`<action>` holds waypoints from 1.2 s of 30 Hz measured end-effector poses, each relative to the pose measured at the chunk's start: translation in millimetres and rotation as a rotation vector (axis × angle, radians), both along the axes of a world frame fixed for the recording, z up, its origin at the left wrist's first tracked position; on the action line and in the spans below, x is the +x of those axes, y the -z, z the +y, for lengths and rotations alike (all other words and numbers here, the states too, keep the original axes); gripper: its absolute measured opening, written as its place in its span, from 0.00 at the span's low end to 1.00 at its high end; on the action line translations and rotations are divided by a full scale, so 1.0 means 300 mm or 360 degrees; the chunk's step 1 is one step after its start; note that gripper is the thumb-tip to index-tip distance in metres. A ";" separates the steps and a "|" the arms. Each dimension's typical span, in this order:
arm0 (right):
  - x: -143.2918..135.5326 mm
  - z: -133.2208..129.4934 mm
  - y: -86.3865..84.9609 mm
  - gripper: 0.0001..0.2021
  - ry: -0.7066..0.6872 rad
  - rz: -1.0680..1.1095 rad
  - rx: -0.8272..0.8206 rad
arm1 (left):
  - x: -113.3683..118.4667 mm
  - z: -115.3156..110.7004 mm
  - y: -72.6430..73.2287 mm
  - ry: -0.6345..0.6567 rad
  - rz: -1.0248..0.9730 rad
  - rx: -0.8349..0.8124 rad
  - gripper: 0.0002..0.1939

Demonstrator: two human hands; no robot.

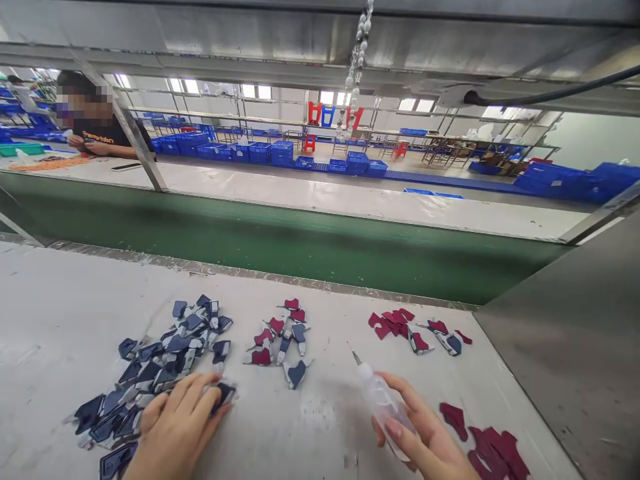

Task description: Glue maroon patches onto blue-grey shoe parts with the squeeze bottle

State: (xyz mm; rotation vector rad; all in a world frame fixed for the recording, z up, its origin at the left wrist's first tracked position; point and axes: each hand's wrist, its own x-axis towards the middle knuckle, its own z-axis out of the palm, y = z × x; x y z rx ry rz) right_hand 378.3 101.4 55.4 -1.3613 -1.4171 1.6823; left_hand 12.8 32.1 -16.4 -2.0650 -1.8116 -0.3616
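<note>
Head view, bottle (384, 402) clamped in right fingers (406, 392); dark piece (227, 393) pinched between left fingers (206, 405).

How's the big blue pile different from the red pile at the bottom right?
The blue pile has lots of pieces, but the red pile has only a few. The blue pile's pieces have pale grey parts, while the red pile's look plain red. Both piles lie on the white table.

Green conveyor belt (300, 247) beyond white worktop (45, 300); blue bins (283, 153), bright windows (257, 91) behind.
</note>
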 end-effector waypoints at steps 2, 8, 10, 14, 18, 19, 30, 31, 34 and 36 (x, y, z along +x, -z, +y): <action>0.011 0.011 -0.041 0.43 -0.0005 0.0092 0.0017 | 0.045 0.026 0.002 -0.0014 -0.0003 -0.0003 0.07; 0.030 0.032 -0.005 0.31 -0.0208 0.0530 -0.0008 | 0.091 -0.001 -0.024 -0.0037 -0.0763 -0.0248 0.12; 0.030 0.038 0.042 0.29 -0.0316 0.0796 -0.0055 | 0.118 -0.010 -0.066 -0.0094 -0.1223 -0.0445 0.09; 0.015 0.038 0.090 0.31 -0.0446 0.1031 -0.0180 | 0.246 0.048 -0.162 0.0075 -0.2301 -0.0835 0.22; 0.008 0.034 0.070 0.28 -0.0477 0.1097 -0.0236 | 0.355 0.143 -0.185 0.0292 -0.2815 -0.1202 0.17; 0.008 0.033 0.066 0.27 -0.0483 0.1109 -0.0242 | 0.366 0.154 -0.177 0.0285 -0.2884 -0.1256 0.16; -0.001 -0.044 0.023 0.24 -0.0461 0.0699 -0.0292 | 0.390 0.102 -0.127 0.0541 -0.3252 -0.1775 0.21; -0.003 -0.050 0.013 0.25 -0.0448 0.0637 -0.0263 | 0.402 0.100 -0.122 0.0557 -0.3321 -0.1820 0.25; -0.012 -0.063 -0.007 0.24 -0.0353 0.0391 -0.0119 | 0.436 0.088 -0.105 0.0509 -0.3412 -0.1862 0.28; -0.018 -0.070 -0.009 0.23 -0.0333 0.0275 -0.0046 | 0.452 0.079 -0.099 0.0467 -0.3360 -0.1895 0.28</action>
